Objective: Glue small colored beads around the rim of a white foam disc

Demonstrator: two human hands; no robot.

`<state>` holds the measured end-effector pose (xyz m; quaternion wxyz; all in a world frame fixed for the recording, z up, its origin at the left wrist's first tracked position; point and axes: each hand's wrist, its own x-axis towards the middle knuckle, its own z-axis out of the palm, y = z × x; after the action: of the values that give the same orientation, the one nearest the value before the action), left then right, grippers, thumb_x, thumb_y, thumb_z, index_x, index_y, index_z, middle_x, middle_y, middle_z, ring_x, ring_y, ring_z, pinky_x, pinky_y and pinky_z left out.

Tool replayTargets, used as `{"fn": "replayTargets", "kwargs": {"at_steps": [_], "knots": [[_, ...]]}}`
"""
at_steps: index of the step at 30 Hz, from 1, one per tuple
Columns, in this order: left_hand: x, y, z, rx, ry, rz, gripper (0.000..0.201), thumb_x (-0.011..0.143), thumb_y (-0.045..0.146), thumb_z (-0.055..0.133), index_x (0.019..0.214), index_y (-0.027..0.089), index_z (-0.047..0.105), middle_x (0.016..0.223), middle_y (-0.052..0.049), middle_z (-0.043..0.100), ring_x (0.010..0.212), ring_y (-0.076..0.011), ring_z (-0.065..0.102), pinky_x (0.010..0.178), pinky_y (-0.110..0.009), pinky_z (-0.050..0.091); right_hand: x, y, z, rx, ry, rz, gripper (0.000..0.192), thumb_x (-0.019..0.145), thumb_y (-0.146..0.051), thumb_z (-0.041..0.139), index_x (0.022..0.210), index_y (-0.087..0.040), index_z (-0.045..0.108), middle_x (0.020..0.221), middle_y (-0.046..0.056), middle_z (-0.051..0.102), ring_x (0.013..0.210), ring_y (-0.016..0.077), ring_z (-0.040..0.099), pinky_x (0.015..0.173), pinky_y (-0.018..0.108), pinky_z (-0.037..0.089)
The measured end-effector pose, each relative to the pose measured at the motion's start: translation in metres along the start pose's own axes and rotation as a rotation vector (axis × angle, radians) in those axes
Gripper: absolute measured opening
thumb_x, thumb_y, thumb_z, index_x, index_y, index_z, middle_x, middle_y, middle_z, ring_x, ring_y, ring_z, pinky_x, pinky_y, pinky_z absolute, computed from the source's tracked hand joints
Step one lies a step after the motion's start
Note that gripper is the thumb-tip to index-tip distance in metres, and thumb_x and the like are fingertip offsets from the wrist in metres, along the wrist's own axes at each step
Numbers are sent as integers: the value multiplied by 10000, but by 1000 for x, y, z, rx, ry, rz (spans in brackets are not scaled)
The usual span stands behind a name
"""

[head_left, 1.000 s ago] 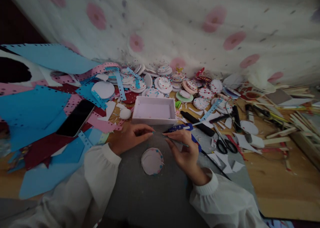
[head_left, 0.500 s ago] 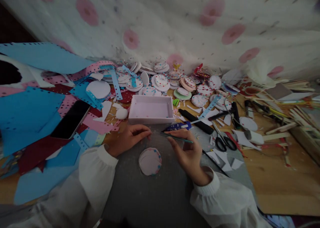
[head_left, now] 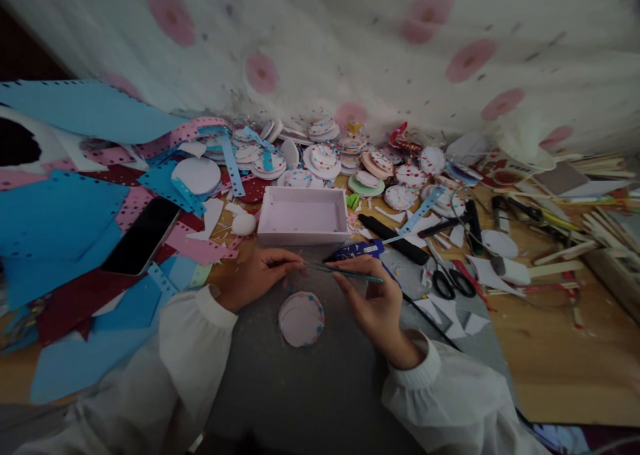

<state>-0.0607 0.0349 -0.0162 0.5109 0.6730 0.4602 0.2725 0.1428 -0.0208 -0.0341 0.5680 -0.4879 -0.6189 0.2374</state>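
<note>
My right hand (head_left: 373, 303) holds thin tweezers (head_left: 345, 272) that point left across the grey mat (head_left: 300, 382). The fingertips of my left hand (head_left: 255, 276) are pinched together at the tweezers' tip; whether they hold something tiny I cannot tell. Just below both hands lies a round pale disc (head_left: 301, 319) with coloured dots along its rim. A shallow white tray (head_left: 302, 216) stands right behind my hands.
Blue, pink and dark red punched sheets (head_left: 60, 222) and a black phone (head_left: 141, 236) cover the left. Several decorated discs (head_left: 325, 158) pile up at the back by a flowered cloth. Scissors (head_left: 447, 285), a black tool (head_left: 393, 236) and wooden sticks (head_left: 595, 242) lie to the right.
The tweezers have swung level and their tip has met my left fingertips. Both hands stay above the disc; the view shifted slightly.
</note>
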Motion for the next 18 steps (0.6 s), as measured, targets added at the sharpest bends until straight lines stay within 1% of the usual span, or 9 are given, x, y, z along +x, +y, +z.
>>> {"fn": "replayTargets", "kwargs": {"at_steps": [4, 6, 9, 12, 15, 18], "knots": [[0, -5, 1, -10, -26, 15, 146, 822, 215, 612, 830, 135, 733, 694, -26, 724, 490, -86, 552, 477, -181, 442, 1, -1, 0, 1, -17, -11, 109, 789, -151, 692, 847, -232, 648, 842, 26, 722, 804, 196, 659, 756, 374, 497], [1, -10, 2, -38, -19, 23, 147, 819, 217, 610, 837, 139, 733, 749, -36, 742, 479, -82, 548, 469, -181, 441, 0, -1, -1, 9, -13, -7, 109, 788, -150, 691, 843, -232, 643, 837, 26, 718, 803, 195, 656, 754, 373, 496], [1, -15, 3, -72, -6, 35, 153, 811, 225, 612, 851, 144, 735, 772, -41, 751, 473, -83, 551, 465, -181, 442, -1, 0, -1, 36, 2, 2, 123, 783, -146, 695, 845, -235, 638, 836, 22, 713, 808, 196, 653, 760, 376, 494], [0, -12, 2, -40, -5, 20, 156, 810, 213, 613, 860, 142, 743, 702, -30, 740, 483, -93, 567, 469, -180, 443, -2, 0, -2, 43, -13, 7, 130, 783, -144, 692, 853, -239, 638, 846, 20, 713, 815, 197, 654, 766, 379, 494], [-1, -3, -1, 33, -17, -12, 155, 810, 197, 619, 864, 145, 754, 608, -12, 709, 494, -106, 583, 476, -181, 444, -1, -1, -3, 27, -35, 8, 127, 787, -141, 686, 848, -243, 641, 845, 17, 716, 818, 196, 655, 770, 377, 494], [-1, 4, -2, 73, -40, -30, 159, 816, 191, 617, 871, 144, 759, 592, -10, 701, 510, -110, 592, 490, -180, 453, -1, -1, -3, 28, -17, 9, 121, 790, -139, 681, 833, -244, 640, 827, 12, 713, 802, 190, 650, 754, 367, 491]]}}
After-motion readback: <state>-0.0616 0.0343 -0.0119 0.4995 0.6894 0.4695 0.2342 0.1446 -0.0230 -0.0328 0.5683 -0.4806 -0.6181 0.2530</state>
